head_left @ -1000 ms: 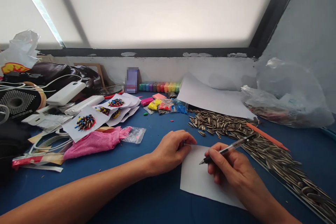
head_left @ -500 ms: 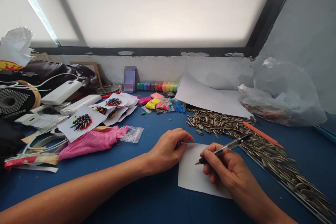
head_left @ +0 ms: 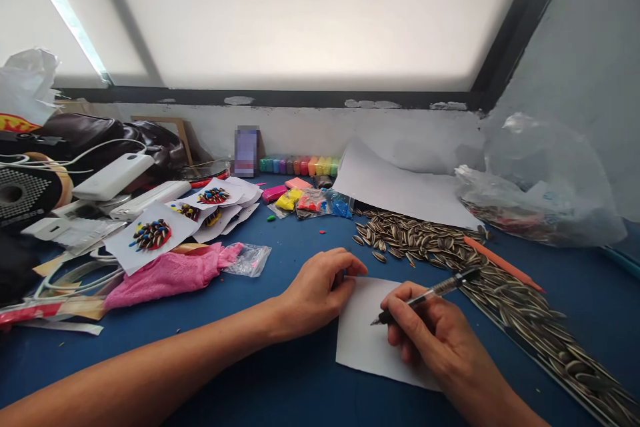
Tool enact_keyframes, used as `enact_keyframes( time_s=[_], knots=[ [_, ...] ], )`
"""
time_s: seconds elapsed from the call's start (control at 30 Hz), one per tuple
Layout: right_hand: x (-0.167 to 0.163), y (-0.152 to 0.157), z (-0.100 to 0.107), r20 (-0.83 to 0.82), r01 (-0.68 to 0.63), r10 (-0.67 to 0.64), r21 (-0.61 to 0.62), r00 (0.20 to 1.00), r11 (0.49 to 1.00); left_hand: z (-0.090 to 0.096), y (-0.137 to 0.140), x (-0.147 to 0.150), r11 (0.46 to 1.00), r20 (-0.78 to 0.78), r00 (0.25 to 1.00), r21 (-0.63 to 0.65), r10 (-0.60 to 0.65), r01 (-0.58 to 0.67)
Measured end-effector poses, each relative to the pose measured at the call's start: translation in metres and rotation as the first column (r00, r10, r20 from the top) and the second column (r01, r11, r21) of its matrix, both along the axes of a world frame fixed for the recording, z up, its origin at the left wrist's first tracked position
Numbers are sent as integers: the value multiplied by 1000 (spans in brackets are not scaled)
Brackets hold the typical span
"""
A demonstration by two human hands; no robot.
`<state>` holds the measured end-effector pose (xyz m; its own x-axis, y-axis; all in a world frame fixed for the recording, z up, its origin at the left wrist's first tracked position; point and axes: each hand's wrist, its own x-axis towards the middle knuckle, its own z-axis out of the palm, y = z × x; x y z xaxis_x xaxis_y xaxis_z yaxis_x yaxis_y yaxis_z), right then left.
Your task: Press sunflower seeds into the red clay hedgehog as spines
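A small white sheet of paper (head_left: 367,340) lies on the blue tabletop in front of me. My left hand (head_left: 317,293) rests at its upper left corner, fingers curled and thumb against the paper. In my right hand (head_left: 437,333) a clear-barrelled black pen (head_left: 445,286) is pinched between thumb and fingers. The pen slants down to the left, its tip close to the sheet; whether it touches I cannot tell. No marks show on the visible part of the paper. The right hand covers the sheet's right side.
Striped sunflower seeds (head_left: 540,330) spread along the right, with an orange stick (head_left: 505,263) on them. At the back are a large white sheet (head_left: 400,183), clay packets (head_left: 313,203) and a plastic bag (head_left: 545,187). Seed-covered cards (head_left: 133,257) and a pink cloth (head_left: 165,277) lie left.
The view has shifted slightly, so the sheet and both hands sit a little lower. The grip on the pen and the left hand's hold look the same.
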<state>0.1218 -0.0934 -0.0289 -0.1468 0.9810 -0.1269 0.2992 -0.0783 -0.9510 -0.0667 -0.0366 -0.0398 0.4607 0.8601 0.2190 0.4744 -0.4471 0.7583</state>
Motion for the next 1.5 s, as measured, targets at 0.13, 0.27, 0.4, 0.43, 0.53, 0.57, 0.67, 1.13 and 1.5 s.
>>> enact_keyframes(
  time_s=[0.13,0.27,0.4,0.43,0.53,0.57,0.67,1.13,1.5],
  knots=[
    [-2,-3,2,5,15,-16,9,1000,1000,-1,1,0,1000,-15,1000,-2,-15,15],
    [-1,-2,-1,15,7,-8,17,1000,1000,0,0,-1,1000,17,1000,-24,-18,19],
    [1,0,-5,10,-62,62,19,998,998,3,-1,-1,997,67,998,-80,-12,17],
    [2,0,-6,10,-72,72,15,997,997,4,-2,-1,996,75,997,-92,-12,19],
    [1,0,-5,8,-71,71,4,997,997,5,-3,-3,996,80,997,-88,-20,27],
    [0,-1,-4,5,-65,65,2,998,998,5,-3,-3,996,82,996,-81,-24,31],
    [-3,-4,0,-9,-18,18,-2,1000,1000,4,-4,-4,996,98,995,-81,-25,33],
    [-4,-8,3,-42,27,-30,-60,999,998,4,-6,-6,990,130,991,-144,12,7],
    [-2,-7,-3,-2,-44,44,41,999,998,4,-6,-5,998,87,996,-59,-19,25]
  ],
)
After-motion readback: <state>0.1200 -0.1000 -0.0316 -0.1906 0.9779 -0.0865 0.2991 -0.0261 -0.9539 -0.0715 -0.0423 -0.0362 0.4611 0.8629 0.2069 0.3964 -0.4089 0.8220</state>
